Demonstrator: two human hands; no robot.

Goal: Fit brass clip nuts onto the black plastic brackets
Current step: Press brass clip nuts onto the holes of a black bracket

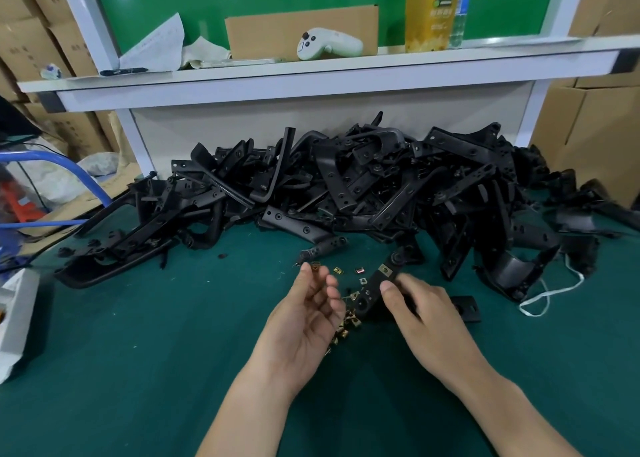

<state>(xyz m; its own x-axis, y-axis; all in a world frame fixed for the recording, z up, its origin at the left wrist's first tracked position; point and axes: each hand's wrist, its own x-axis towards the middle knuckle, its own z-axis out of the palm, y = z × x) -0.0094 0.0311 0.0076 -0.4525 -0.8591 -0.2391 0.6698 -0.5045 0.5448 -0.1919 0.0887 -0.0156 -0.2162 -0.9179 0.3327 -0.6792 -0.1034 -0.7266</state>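
Left hand (pixel 304 318) grip pinches brass clip nut (pixel 315 267) at fingertips. Right hand (pixel 426 318) grip clasps black bracket (pixel 371 289). Bracket sits just right of nut, long axis running away from person.

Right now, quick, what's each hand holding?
Left hand: pinching a small brass clip nut.
Right hand: gripping a flat black plastic bracket.

Green table (pixel 138 370), heaped black brackets (pixel 381 179), scattered brass clip nuts (pixel 347 324), white cord (pixel 550 294)
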